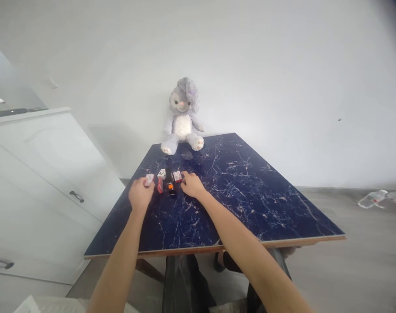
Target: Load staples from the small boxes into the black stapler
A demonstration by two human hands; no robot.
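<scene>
My left hand (140, 194) is closed, pinching a small white and pink card or packet (149, 178) above the dark blue marbled table (237, 195). My right hand (192, 184) rests on the table with fingers curled, its fingertips touching a small red and white box (177, 176). Between my hands lie a red packet (159, 185), a white box with red print (161, 174) and a black item with an orange part (169, 186). All are small and hard to read.
A grey-purple plush bunny (182, 117) sits at the table's far edge against the white wall. A white cabinet (48, 174) with dark handles stands on the left. Plastic bottles (377, 198) lie on the floor at right.
</scene>
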